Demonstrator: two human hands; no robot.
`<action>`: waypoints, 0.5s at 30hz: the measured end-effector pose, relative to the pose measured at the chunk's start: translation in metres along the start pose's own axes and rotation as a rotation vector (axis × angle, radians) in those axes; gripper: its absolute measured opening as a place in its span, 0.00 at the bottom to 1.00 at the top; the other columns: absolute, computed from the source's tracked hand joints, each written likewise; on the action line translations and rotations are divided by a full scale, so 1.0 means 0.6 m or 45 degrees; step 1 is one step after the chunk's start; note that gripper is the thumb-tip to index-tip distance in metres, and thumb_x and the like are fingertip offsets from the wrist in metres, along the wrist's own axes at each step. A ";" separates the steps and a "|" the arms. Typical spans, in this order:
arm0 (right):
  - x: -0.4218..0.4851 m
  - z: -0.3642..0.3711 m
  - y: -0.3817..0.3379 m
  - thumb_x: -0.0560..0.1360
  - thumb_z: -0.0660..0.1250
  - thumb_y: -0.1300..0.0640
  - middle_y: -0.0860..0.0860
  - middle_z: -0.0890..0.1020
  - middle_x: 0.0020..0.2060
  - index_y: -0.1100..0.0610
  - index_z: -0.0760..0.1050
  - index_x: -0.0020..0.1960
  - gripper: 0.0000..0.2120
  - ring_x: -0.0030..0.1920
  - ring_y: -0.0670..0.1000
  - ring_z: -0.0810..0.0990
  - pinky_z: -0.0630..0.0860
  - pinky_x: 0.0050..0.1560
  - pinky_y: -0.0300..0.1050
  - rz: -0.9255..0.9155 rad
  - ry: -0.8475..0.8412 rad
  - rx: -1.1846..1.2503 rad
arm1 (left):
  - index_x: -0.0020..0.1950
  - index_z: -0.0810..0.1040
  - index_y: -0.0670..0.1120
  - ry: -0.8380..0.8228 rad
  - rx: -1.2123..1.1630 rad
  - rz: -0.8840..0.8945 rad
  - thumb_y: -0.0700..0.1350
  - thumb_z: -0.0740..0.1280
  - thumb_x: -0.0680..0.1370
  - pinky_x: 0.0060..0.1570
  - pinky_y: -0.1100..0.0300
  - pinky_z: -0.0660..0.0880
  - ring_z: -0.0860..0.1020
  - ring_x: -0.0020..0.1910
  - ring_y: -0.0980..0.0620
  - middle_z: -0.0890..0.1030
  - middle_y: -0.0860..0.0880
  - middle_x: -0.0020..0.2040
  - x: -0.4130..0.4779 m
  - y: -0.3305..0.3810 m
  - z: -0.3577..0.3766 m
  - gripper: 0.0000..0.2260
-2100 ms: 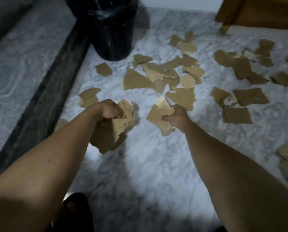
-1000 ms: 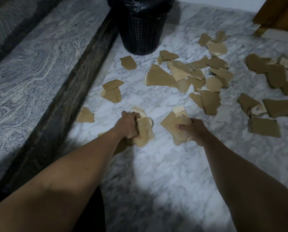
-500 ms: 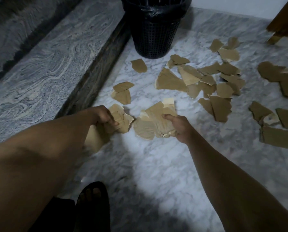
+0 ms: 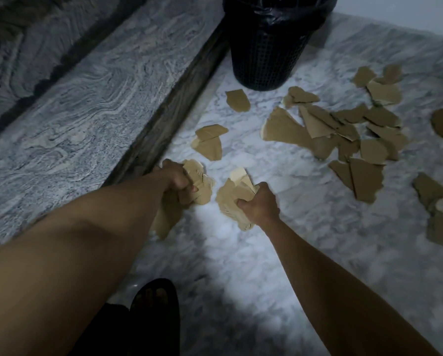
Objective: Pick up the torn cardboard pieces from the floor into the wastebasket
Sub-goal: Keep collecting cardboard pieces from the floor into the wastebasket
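Note:
My left hand [image 4: 179, 182] grips a bunch of torn brown cardboard pieces [image 4: 201, 186] low over the white marble floor. Close to its right, my right hand [image 4: 260, 204] holds a second bunch of cardboard pieces [image 4: 230, 196]. The black mesh wastebasket [image 4: 266, 55], lined with a black bag, stands at the top centre, well beyond both hands. Two loose pieces [image 4: 209, 142] lie just past my left hand, and one single piece [image 4: 238, 100] sits near the basket's foot. Several more pieces [image 4: 344, 129] are scattered to the right.
A raised grey granite ledge [image 4: 86, 93] with a dark edge strip runs along the left of the floor up to the basket. My foot in a dark sandal [image 4: 155, 304] shows at the bottom. More cardboard scraps [image 4: 436, 199] lie at the far right.
The view has shifted forward and left, so the basket looks nearer. Both hands keep their bunches and have come closer together low over the floor near the ledge.

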State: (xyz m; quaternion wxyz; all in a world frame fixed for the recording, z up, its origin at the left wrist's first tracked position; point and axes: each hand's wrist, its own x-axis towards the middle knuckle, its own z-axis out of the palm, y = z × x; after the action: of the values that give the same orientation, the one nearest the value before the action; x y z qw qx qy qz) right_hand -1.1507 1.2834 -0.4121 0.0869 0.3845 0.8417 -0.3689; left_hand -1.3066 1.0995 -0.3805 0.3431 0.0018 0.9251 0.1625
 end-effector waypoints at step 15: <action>-0.004 -0.008 0.023 0.63 0.82 0.53 0.53 0.80 0.52 0.58 0.70 0.59 0.31 0.52 0.54 0.81 0.80 0.52 0.49 -0.012 -0.109 0.287 | 0.76 0.49 0.38 0.053 -0.095 0.180 0.44 0.81 0.65 0.56 0.54 0.75 0.74 0.64 0.44 0.72 0.44 0.65 -0.001 0.030 0.038 0.51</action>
State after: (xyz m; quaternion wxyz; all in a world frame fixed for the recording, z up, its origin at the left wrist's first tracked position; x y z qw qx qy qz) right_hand -1.1385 1.2910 -0.4150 0.0773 0.3718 0.7922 -0.4777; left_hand -1.2935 1.1236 -0.3908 0.3113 0.0509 0.9229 0.2208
